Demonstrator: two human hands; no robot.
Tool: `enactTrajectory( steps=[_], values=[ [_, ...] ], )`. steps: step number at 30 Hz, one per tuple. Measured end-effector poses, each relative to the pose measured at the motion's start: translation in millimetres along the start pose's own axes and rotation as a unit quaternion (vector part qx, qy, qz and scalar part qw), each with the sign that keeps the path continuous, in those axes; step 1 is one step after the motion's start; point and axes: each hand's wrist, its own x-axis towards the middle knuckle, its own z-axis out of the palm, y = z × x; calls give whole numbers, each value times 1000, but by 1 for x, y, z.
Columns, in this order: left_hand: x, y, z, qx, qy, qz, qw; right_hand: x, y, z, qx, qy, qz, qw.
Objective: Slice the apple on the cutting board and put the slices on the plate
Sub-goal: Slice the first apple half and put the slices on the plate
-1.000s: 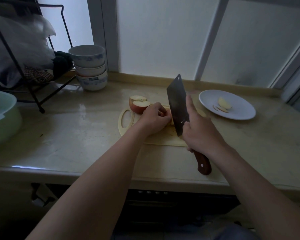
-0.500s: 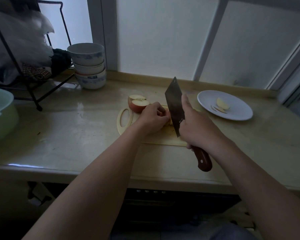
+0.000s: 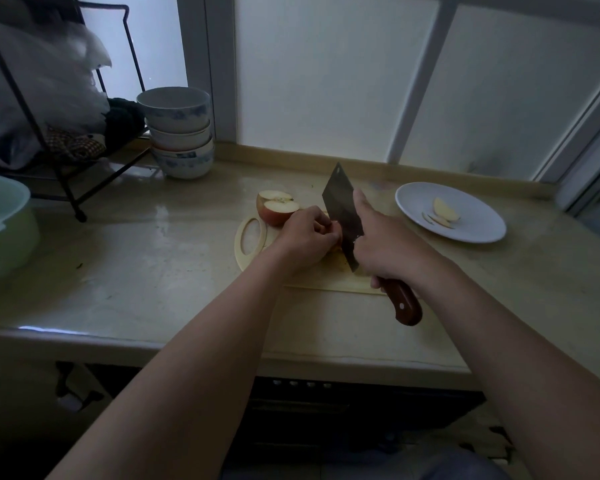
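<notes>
The right hand [image 3: 385, 247] is wrapped around the knife [image 3: 342, 209] where blade meets wooden handle, with the forefinger stretched along the blade's back. Compared with a second ago the blade has come lower and shifted left, so it now stands right against the knuckles of the left hand [image 3: 305, 237]. That hand has kept its place, its fingers curled tight over an apple piece [image 3: 336, 251] on the cutting board [image 3: 239, 245]. Most of the piece is hidden beneath them. The cut apple [image 3: 278, 209] sits unmoved at the board's far left edge. The board lies mid-bench [image 3: 153, 254]. At the far right of the bench, the plate [image 3: 478, 230] carries the same few slices [image 3: 445, 210] as before.
</notes>
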Motion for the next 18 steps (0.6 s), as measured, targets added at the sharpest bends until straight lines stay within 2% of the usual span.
enactTrajectory(
  steps=[12, 18],
  values=[
    [-1, -1, 2, 6, 15, 9, 1000, 21, -1, -9, -4, -58, 25, 998],
    [1, -1, 2, 10, 13, 5, 1000, 4, 7, -17, -4, -88, 23, 996]
  ],
)
